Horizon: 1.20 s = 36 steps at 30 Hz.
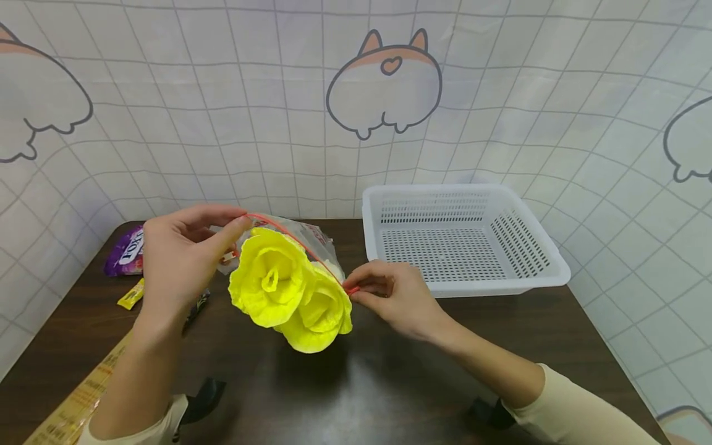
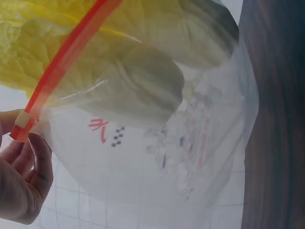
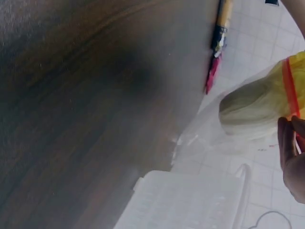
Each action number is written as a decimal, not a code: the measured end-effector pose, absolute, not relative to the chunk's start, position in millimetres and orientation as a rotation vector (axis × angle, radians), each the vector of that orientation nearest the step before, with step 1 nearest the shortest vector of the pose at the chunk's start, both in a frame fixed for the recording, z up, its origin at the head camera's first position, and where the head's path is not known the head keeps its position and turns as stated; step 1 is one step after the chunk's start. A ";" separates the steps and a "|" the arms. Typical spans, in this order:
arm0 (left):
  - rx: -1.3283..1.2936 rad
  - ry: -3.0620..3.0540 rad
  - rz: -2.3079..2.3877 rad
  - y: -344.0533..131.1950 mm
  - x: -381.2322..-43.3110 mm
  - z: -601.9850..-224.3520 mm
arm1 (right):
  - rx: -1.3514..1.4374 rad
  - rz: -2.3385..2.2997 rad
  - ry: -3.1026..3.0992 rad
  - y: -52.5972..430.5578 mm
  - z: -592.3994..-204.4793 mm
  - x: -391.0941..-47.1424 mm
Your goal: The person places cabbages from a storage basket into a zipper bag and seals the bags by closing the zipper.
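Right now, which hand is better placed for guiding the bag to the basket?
Probably the right hand: it pinches the red strip nearer the basket, while the left hand pinches its far end.

Fingers (image 3: 287,138) pinching clear bag (image 3: 206,136), white basket (image 3: 188,200)

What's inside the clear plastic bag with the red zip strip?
Two yellow, ruffled, leafy heads sit partly in the clear plastic bag. Their pale lower ends show through it; their tops stick out past the red zip strip. Anything squeezed between them is covered.
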<state>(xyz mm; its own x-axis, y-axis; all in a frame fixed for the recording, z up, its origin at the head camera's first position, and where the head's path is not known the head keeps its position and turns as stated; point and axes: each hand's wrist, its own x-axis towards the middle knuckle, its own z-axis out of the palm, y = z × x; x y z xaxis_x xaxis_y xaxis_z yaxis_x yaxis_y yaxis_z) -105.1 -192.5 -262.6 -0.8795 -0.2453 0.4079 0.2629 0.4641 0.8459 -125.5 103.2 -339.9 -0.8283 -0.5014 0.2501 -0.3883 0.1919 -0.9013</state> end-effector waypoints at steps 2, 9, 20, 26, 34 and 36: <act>0.020 -2.268 -1.435 -197.1 -106.0 -262.2 | -0.916 -1.760 2.367 104.1 -337.7 -126.5; 0.071 -2.371 -1.461 -210.4 -109.7 -265.4 | -0.927 -1.868 2.397 105.5 -329.1 -129.8; 0.205 -2.430 -1.475 -220.9 -115.8 -279.2 | -0.808 -2.019 2.383 100.4 -315.5 -138.4; 0.252 -2.461 -1.336 -224.7 -118.1 -285.4 | -0.822 -2.022 2.379 96.4 -307.1 -141.3; 0.226 -2.700 -0.951 -228.1 -119.7 -293.5 | -0.831 -2.036 2.371 88.2 -302.4 -145.8; 0.217 -2.756 -0.900 -228.6 -119.3 -293.1 | -0.824 -2.051 2.351 86.8 -302.8 -147.4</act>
<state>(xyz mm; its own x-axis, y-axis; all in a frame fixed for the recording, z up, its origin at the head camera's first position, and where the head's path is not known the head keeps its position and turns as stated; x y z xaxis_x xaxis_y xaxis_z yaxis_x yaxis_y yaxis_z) -119.3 -228.6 -293.1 -0.9618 -0.2115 0.1740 -0.0681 0.7999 0.5962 -147.4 86.8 -302.8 -0.8660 -0.3175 0.3862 -0.4257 0.0631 -0.9027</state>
